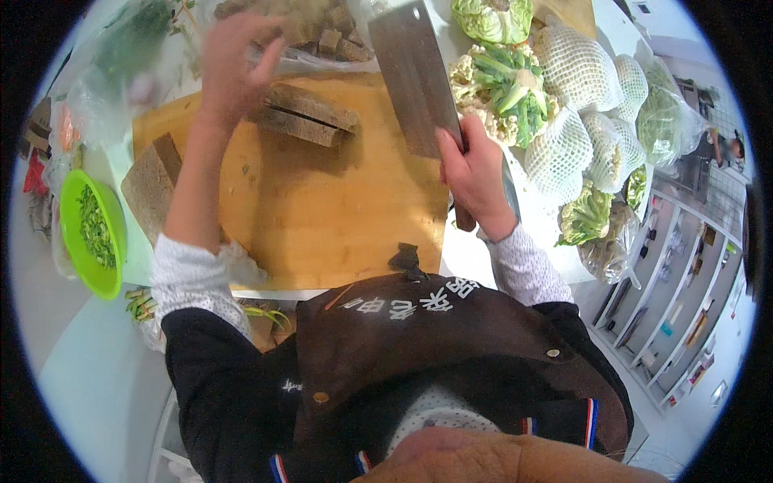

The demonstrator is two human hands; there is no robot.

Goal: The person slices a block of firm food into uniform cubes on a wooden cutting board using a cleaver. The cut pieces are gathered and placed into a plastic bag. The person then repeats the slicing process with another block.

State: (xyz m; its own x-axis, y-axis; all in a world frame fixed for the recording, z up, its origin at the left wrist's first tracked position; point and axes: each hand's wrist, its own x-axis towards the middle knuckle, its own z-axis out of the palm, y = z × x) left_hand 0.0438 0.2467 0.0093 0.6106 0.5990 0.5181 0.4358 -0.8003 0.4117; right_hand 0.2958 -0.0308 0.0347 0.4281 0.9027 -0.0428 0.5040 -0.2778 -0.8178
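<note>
My right hand (478, 175) grips the handle of a Chinese cleaver (413, 78). Its broad blade points away from me over the right edge of a wooden cutting board (338, 211). My left hand (238, 66), slightly blurred, is raised over the board's far left part, thumb and fingers apart, with nothing visible in it. Just right of that wrist lies a grey-brown, porous-looking food block (308, 115), split lengthwise by a dark gap. Another such block (148, 181) sits at the board's left edge, partly hidden by my left forearm.
Cut brown chunks (338, 45) lie in clear plastic beyond the board. At right are a cabbage (492, 18), cauliflower (507, 90) and several foam-netted heads (577, 66). A green bowl (115, 241) of chopped greens stands left. A dark scrap (407, 259) lies at the near edge.
</note>
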